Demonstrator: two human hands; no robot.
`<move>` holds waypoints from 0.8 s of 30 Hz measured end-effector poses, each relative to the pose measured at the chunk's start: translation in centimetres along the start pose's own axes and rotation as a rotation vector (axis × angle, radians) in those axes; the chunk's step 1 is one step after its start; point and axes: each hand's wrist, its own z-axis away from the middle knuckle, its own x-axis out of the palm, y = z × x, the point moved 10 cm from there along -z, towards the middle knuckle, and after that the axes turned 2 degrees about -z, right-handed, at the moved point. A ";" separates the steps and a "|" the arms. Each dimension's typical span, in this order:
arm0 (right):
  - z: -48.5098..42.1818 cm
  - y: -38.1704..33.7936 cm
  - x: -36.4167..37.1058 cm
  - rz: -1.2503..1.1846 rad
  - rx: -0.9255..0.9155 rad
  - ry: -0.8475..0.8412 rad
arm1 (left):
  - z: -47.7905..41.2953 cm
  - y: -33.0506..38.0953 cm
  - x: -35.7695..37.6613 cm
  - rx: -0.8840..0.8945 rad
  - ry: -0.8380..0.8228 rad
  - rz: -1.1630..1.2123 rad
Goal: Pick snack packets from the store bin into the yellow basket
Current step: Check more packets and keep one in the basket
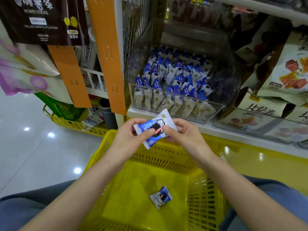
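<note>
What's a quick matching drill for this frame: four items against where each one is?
Things
1. held packet
2. loose packet
3. clear bin
4. potato sticks bag

Places
a. lying on the floor of the yellow basket
b. hanging at upper left
c. pinched between the left hand and the right hand, above the basket
d. standing on the white shelf

Pairs: 1-c, 2-a, 3-d, 4-b
</note>
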 end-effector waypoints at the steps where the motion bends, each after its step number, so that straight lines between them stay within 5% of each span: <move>1: 0.1 -0.1 0.4 0.033 0.002 -0.041 | -0.1 0.1 -0.4 0.002 0.027 0.044; 5: 0.6 -0.1 1.9 0.062 -0.005 -0.117 | -0.2 0.7 -1.4 0.013 0.092 0.161; 11: 0.6 -1.5 1.3 -0.029 -0.110 -0.001 | 0.4 0.4 1.1 -0.050 -0.058 0.268; 15: 1.3 -4.2 1.7 0.304 -0.269 0.005 | 0.0 1.9 -0.1 0.013 -0.003 0.347; 20: -1.1 -12.2 -2.2 0.531 -0.539 0.248 | -0.5 2.7 -1.2 0.001 0.019 0.369; 24: -6.4 -15.5 -3.3 0.890 -0.551 0.313 | -0.8 3.4 -1.6 0.013 0.018 0.363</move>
